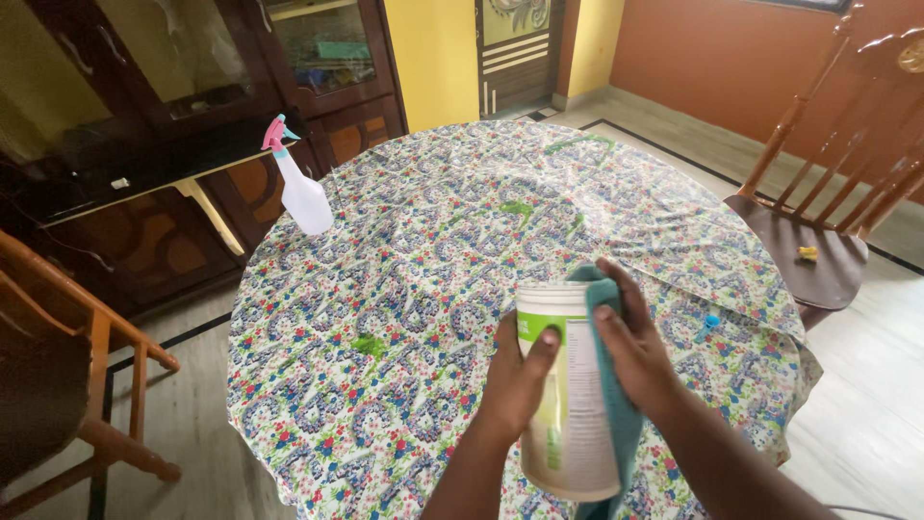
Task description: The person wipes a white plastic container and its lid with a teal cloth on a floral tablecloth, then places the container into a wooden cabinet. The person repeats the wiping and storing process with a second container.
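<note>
My left hand (515, 380) grips a white plastic canister (568, 424) with a green band, held tilted above the near side of the round table (404, 289). My right hand (630, 342) presses a teal cloth (616, 414) against the canister's right side and top. The cloth hangs down behind the canister. The table wears a floral plastic cover with green smears (369, 345) on it. A white spray bottle (300, 188) with a pink and teal trigger stands at the table's far left edge.
A wooden chair (828, 193) stands to the right of the table, with a small yellow object (808, 253) on its seat. Another wooden chair (67, 366) is at the left. A dark wood cabinet (192, 116) lines the back wall. A small blue item (709, 323) lies near the table's right edge.
</note>
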